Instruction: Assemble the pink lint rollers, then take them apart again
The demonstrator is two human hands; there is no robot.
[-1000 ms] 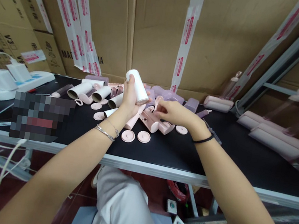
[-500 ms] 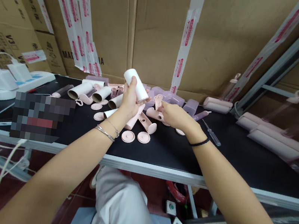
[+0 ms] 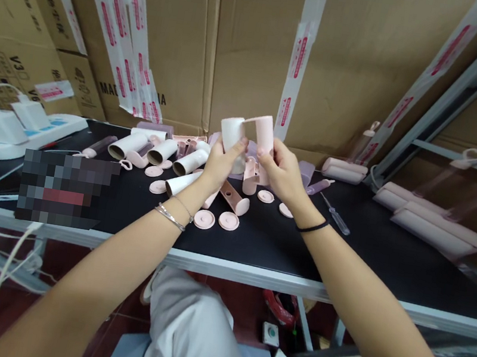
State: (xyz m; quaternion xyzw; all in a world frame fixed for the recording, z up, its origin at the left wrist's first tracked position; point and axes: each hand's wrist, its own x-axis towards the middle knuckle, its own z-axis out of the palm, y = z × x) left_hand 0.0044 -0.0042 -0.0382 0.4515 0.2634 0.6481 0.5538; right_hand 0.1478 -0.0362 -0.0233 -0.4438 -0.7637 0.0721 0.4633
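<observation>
My left hand [image 3: 221, 167] is closed round a white paper roll [image 3: 231, 131], held tilted above the table. In my right hand [image 3: 282, 169], fingers wrapped, is a pale pink plastic shell [image 3: 264, 132]; its upper end reaches toward the top of the roll, and I cannot tell whether they touch. Below the hands lie a pink trough-shaped part [image 3: 232, 197] and another pink part [image 3: 250, 175]. Pink round discs [image 3: 228, 221] lie on the black table near my wrists. More white rolls [image 3: 162, 151] lie to the left of my left hand.
A white power strip [image 3: 32, 137] with plugs and cables stands at the left. A screwdriver [image 3: 337, 216] lies right of my right hand. Pink lint rollers [image 3: 434, 224] lie farther right. Cardboard [image 3: 260, 43] rises behind the table, whose metal edge [image 3: 242, 271] runs in front of me.
My right hand has lifted a pink shell from the pile and brought it up beside the roll. My left hand has shifted right, and the roll stands more upright.
</observation>
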